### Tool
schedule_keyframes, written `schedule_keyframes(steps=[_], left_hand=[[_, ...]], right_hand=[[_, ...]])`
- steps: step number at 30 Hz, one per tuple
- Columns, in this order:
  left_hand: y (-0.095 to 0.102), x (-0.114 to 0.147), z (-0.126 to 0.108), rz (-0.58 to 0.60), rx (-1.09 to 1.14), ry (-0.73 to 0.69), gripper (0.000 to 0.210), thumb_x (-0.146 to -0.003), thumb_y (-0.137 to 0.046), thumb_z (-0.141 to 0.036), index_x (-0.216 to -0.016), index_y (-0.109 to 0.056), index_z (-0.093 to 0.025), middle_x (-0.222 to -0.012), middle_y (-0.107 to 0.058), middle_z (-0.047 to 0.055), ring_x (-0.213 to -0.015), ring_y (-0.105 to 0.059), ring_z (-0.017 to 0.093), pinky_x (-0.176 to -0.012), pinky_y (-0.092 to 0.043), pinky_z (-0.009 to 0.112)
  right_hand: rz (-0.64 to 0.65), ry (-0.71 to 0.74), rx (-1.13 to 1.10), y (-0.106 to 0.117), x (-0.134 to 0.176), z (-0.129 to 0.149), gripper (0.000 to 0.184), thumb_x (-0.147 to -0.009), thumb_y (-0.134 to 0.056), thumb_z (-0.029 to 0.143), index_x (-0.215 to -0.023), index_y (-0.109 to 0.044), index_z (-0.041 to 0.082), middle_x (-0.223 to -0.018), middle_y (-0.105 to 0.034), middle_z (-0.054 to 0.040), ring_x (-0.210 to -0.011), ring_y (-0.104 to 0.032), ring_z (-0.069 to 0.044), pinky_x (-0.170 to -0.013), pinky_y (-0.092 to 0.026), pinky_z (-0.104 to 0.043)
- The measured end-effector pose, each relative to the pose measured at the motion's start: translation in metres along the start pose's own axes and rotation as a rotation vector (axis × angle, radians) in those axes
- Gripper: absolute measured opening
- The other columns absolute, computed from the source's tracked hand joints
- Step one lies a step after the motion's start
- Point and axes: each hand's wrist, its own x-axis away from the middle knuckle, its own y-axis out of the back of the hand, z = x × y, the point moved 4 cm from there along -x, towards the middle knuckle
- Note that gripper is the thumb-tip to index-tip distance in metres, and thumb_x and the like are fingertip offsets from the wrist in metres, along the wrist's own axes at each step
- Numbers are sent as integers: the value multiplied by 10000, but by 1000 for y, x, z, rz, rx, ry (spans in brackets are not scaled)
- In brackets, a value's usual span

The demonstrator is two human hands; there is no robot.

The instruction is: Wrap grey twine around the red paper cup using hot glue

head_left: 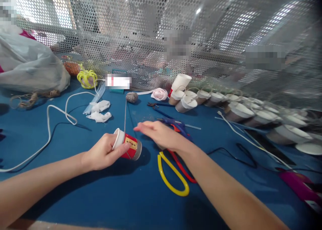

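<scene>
My left hand (102,153) is closed around a paper cup (120,138) tilted on its side, its white mouth toward the left. A red band with a yellow label (131,143) covers the cup's middle, and grey-brown cord wraps its base end. From the cup a strand of cord (125,116) runs up to a ball of cord (131,97) on the table. Just right of the cup, apart from it, my right hand (158,133) reaches leftward with fingers stretched out, holding nothing I can see. Beneath it lie scissors with yellow and red handles (167,179), their blades hidden.
A blue glue gun (182,127) and pliers (161,105) lie beyond my right hand. Several cord-wrapped cups (238,111) line the right back. White cable (49,129) crosses the left, near white crumpled scraps (99,116). A perforated metal screen (141,39) closes off the back.
</scene>
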Motion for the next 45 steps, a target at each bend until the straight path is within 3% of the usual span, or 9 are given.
schedule_keyframes(steps=[2, 5, 9, 14, 20, 30, 45], left_hand=[[-1, 0, 0, 21, 11, -18, 346, -874, -385, -293, -611, -527, -117, -548, -474, -15, -510, -378, 81, -508, -330, 206], [-3, 0, 1, 45, 63, 11, 329, -867, -401, -301, -636, -538, -111, -560, -479, -13, -511, -383, 79, -497, -319, 200], [-2, -3, 7, 20, 291, 226, 387, -830, -451, -425, -595, -501, -121, -516, -396, -42, -476, -303, 63, -444, -242, 196], [-3, -6, 12, -102, 614, 457, 443, -714, -556, -543, -605, -519, -114, -500, -438, -45, -458, -330, 52, -444, -248, 184], [-9, -6, 15, -113, 729, 569, 432, -651, -639, -518, -667, -588, -89, -551, -528, -14, -481, -411, 61, -468, -302, 182], [-10, 2, 1, -38, 643, 442, 426, -703, -589, -521, -578, -556, -115, -504, -484, -25, -467, -363, 63, -444, -281, 186], [-4, 9, -6, -12, 349, 165, 436, -824, -466, -463, -559, -530, -123, -508, -430, -19, -460, -312, 66, -412, -275, 189]], right_hand=[[161, -5, -118, -28, -6, 17, 286, -763, -563, 447, -716, -671, 186, -676, -677, -3, -612, -614, -136, -544, -487, -238], [140, -38, -248, -43, -11, 30, 230, -765, -568, 372, -814, -631, 157, -743, -677, -21, -652, -611, -127, -585, -486, -235], [0, -42, -345, -24, -9, 30, 185, -741, -592, 350, -744, -581, 165, -721, -639, -5, -659, -579, -111, -649, -464, -243], [-227, -15, -455, 12, 0, 24, 215, -687, -658, 379, -670, -586, 177, -690, -634, 1, -665, -560, -114, -676, -439, -257], [-313, 5, -376, 18, 4, 17, 237, -679, -669, 394, -640, -573, 181, -658, -634, -1, -639, -554, -122, -635, -428, -257], [-255, -21, -141, 8, -1, 10, 269, -713, -616, 417, -651, -552, 164, -601, -585, 12, -509, -449, -89, -494, -365, -230], [-126, -56, -48, -11, -2, 4, 245, -765, -542, 375, -643, -544, 162, -591, -561, 3, -512, -433, -98, -512, -357, -247]])
